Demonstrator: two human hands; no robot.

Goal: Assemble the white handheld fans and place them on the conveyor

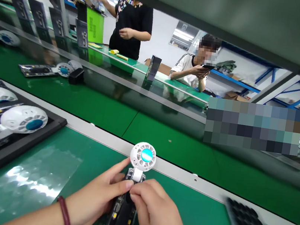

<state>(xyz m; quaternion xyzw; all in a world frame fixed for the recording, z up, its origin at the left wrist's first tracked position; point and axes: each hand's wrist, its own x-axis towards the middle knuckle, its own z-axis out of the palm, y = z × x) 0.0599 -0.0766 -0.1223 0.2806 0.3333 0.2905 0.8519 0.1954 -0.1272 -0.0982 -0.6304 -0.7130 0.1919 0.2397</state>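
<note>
Hands: left hand (98,191) grasps the white-headed fan (122,219); right hand (156,213) touches its dark body with fingertips, grip unclear | Place: over the bench (97,163), head outward | Handling: best brace the body firmly, work squarely, spare the neck

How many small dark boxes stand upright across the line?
5: at upper left, the first box, second box, third box and fourth box in a row, the last beside a bright green box; the fifth box stands farther right, alone. More may be hidden.
</note>
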